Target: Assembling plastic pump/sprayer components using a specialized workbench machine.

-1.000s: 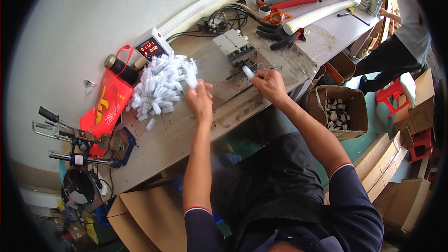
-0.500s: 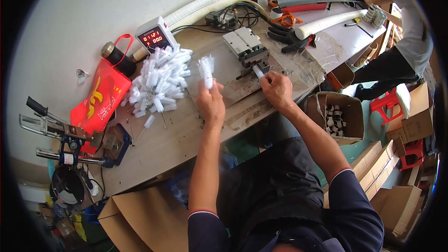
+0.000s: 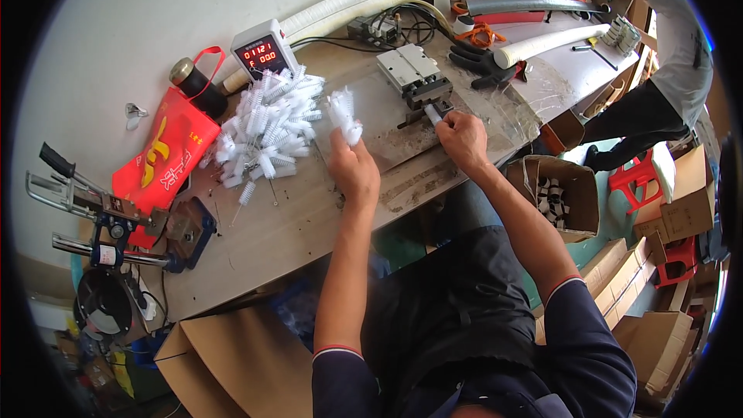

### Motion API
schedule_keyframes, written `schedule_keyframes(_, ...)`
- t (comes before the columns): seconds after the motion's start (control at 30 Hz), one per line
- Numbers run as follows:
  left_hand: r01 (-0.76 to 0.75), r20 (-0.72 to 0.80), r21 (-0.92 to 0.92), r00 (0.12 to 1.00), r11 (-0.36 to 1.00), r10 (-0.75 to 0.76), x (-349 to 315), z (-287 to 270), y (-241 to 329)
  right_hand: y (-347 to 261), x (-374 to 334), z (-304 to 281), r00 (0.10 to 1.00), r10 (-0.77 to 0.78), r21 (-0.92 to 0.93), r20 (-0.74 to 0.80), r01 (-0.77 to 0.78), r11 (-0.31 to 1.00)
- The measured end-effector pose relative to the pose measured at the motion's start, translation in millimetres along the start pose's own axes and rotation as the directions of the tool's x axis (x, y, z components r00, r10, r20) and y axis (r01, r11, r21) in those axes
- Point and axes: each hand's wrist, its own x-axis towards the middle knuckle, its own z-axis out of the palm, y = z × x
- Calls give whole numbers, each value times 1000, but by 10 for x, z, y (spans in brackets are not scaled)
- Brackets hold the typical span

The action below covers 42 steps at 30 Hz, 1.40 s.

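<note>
One display box, one white nozzle bottle and two red stools show. The white brushes are too many to count.

The metal fixture has a smooth, matt top; left of it, the heaped brushes show plastic-looking bristles; farther left, a glossy red bag. Right of the fixture lies a matt, cloth-like glove; before it, the wood-look tabletop is scuffed.

A brown worktable crosses the frame's middle. White brushes lie heaped on it left of centre, a grey metal device sits above centre, and a black glove lies toward the upper right.
</note>
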Motion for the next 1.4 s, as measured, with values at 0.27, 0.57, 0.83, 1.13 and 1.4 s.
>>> schedule_keyframes(0.27,-99,-17,80,995,992,100,-5,22,4,52,77,-4,994,60,42,94,-64,997)
schedule_keyframes(0.57,-209,253,220,956,953,151,1,165,168,83,-57,20,999,28,165,-45,-20,986)
schedule_keyframes(0.83,-351,364,229,896,908,254,-34,521,342,178,-52,63,994,41,250,-105,-13,968)
schedule_keyframes(1.13,-557,358,333,821,761,444,-108,501,327,134,-56,90,991,21,254,-134,14,967)
schedule_keyframes(1.4,-313,214,314,943,897,254,-246,266,273,164,-72,35,995,48,246,-88,-25,969)
